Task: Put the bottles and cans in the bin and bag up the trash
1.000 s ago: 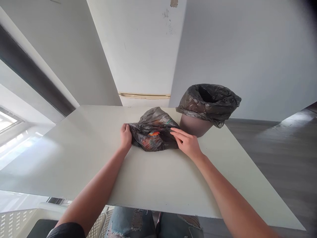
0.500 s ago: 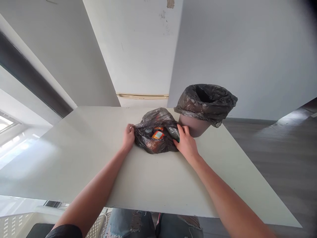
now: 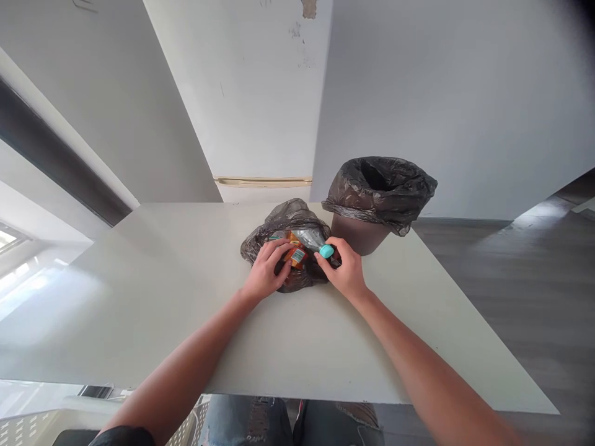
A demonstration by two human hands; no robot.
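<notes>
A black plastic bag (image 3: pixel 292 214) lies on the white table with its mouth open. Inside it shows an orange packet (image 3: pixel 296 254) with a barcode label. My left hand (image 3: pixel 267 269) reaches over the bag's left side, fingers and thumb curled against the packet's left edge. A clear plastic bottle (image 3: pixel 309 238) with a teal cap slants out of the bag's mouth. My right hand (image 3: pixel 346 266) pinches the bottle at its cap end, thumb below and fingers above. The bottle's lower end and the other contents are partly hidden.
Just behind my right hand stands a brown bin (image 3: pixel 356 234) lined with a black bag (image 3: pixel 381 192). The white table (image 3: pixel 186 266) ends in front of my legs. Behind it are a white fridge (image 3: pixel 251 111) and a grey wall. A white basket (image 3: pixel 28 427) sits lower left.
My left hand has let go of the bag's left edge and moved right to the orange packet. My right hand now grips the bottle, whose teal cap has come into view.
</notes>
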